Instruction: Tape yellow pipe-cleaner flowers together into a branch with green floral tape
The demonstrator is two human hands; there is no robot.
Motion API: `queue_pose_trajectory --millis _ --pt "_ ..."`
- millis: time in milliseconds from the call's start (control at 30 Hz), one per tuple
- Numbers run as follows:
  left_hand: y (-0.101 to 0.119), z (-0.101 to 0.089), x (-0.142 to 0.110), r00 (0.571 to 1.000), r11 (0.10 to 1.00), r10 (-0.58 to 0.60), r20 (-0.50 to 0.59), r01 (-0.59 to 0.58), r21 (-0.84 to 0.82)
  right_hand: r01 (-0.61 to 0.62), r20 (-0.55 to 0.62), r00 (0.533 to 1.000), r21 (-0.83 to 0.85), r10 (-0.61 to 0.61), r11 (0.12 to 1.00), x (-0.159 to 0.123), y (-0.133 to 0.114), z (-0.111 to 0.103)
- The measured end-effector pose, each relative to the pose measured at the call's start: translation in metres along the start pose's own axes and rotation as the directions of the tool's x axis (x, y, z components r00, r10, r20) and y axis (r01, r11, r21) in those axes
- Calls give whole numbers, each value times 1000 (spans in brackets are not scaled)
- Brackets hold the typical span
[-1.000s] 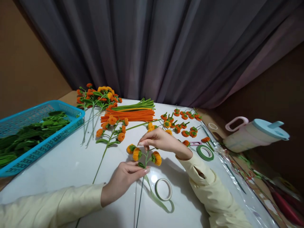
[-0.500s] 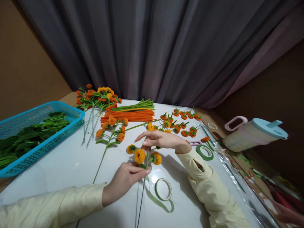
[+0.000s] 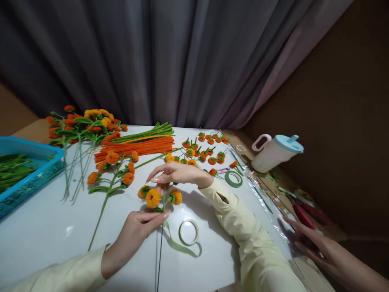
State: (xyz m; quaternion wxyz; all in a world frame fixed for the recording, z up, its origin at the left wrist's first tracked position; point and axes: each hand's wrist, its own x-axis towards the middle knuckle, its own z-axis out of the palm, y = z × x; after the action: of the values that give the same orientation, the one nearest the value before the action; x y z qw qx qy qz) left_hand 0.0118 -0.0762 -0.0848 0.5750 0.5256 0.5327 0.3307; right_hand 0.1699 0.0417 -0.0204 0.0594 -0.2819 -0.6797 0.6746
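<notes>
My left hand (image 3: 136,231) pinches the lower stem of a spray of fuzzy, pipe-cleaner-like flowers, thumb and forefinger closed below the blooms. Three yellow-orange blooms (image 3: 153,198) surround the green stem (image 3: 164,198), and a dark wire runs down from my grip. My right hand (image 3: 182,175) is over the top of this spray, its fingers bent around the upper stem; their exact contact is partly hidden. From the stem near my left thumb trails a strip of green floral tape (image 3: 182,248), leading to its roll (image 3: 180,233) on the table.
A finished-looking orange spray (image 3: 112,178) lies left, before orange pipe cleaners (image 3: 136,148). A blue basket (image 3: 36,180) of green leaves stands far left. Loose flower heads (image 3: 212,160), another tape roll (image 3: 234,179) and a tumbler (image 3: 278,154) are right. Another person's hand (image 3: 322,247) reaches in lower right.
The view has turned right, so everything sits further left in the picture. Another person's hand has come further into view at lower right. My hands keep their hold on the spray.
</notes>
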Motion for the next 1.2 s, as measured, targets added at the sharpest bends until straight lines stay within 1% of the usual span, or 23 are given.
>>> queue_pose_trajectory --millis 133,200,233,267,300,367,400,433,467,533,600,700,767,800,833,867,900,967,1000,1067,1100,1133,1200 --pt "-2 0 0 1000 998 3 -20 -2 66 -3 -39 999 -49 1 999 -4 -5 4" --pt "-1 0 1 1000 997 2 -26 0 80 15 -64 998 -156 -25 988 -9 -11 5" --pt "-1 0 1 1000 997 -1 -27 3 82 26 -84 995 -250 -49 968 -13 -14 4" --pt "0 1 1 1000 997 -6 -26 8 81 32 -108 991 -367 -76 930 -18 -18 3" --pt "0 1 1 1000 997 -10 -21 12 77 31 -137 984 -504 -115 863 -25 -23 2" --pt "0 1 1 1000 998 -21 -7 22 62 -50 -207 965 -742 -158 669 -47 -32 -2" --pt "0 1 1 1000 998 -25 3 25 52 -114 -256 952 -806 -168 581 -60 -36 -5" --pt "1 1 0 1000 999 -27 15 26 41 -183 -317 930 -837 -185 515 -76 -40 -10" --pt "1 1 0 999 999 -26 28 25 30 -240 -374 906 -839 -197 488 -92 -44 -15" --pt "1 0 -2 998 1000 -21 51 20 9 -313 -457 861 -822 -223 477 -128 -48 -26" --pt "1 0 -2 997 1000 -18 69 19 -8 -383 -542 792 -800 -283 461 -163 -51 -35" --pt "-2 -1 -2 996 999 -23 87 25 -24 -467 -666 622 -737 -412 487 -207 -53 -33" --pt "-5 -1 -2 995 999 -29 97 32 -31 -446 -726 521 -681 -449 581 -230 -54 -21" --pt "-6 -1 -1 994 999 -31 102 35 -35 -441 -744 479 -663 -466 605 -238 -55 -13" --pt "-7 -1 -1 994 998 -33 107 37 -41 -452 -752 464 -655 -468 605 -244 -56 -6" --pt "-7 -1 -1 993 998 -32 110 38 -51 -446 -739 485 -669 -468 594 -249 -57 1" --pt "-8 -1 -1 993 997 -33 114 40 -62 -429 -702 546 -703 -458 567 -250 -59 6" --pt "-8 -1 0 992 995 -38 120 49 -90 -358 -591 696 -778 -407 517 -244 -62 10" --pt "-8 -2 0 991 993 -44 126 58 -107 -314 -538 750 -802 -385 508 -236 -64 9" --pt "-8 -2 1 988 986 -59 143 80 -146 -210 -390 877 -838 -281 504 -210 -65 1" --pt "-7 -3 1 987 982 -62 148 87 -167 -158 -315 918 -848 -242 506 -192 -63 -4" --pt "-7 -3 1 987 978 -61 150 89 -186 -176 -303 936 -843 -179 508 -174 -60 -11" --pt "-7 -3 1 988 973 -51 144 82 -217 -271 -335 941 -838 -55 473 -135 -49 -27"
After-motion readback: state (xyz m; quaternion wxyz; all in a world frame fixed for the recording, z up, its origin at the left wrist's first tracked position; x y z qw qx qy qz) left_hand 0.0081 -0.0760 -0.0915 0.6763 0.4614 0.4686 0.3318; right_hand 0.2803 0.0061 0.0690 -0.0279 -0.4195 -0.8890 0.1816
